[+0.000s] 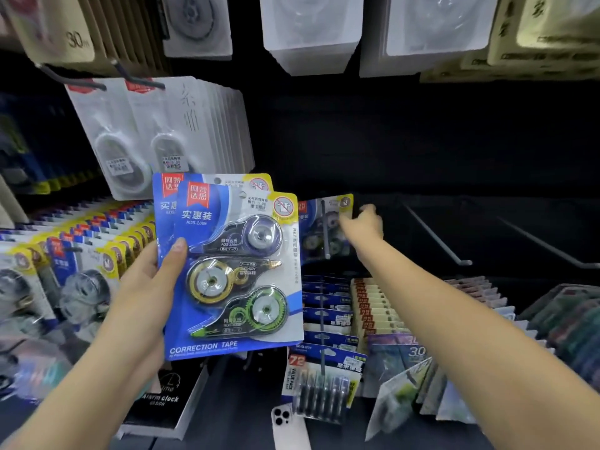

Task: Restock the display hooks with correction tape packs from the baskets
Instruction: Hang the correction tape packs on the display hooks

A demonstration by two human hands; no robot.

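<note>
rear pack (168,196) mostly hidden, hung pack (324,222) blurred

a stationery shop: price-stickered packs (143,138) on display hooks (436,235).

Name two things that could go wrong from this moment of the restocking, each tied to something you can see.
1. The left hand pinches two blue packs by one edge only; the front one could slide out and fall.
2. The right hand works a pack on a hook at full reach; the pack may miss the hook or slip off its end.
</note>
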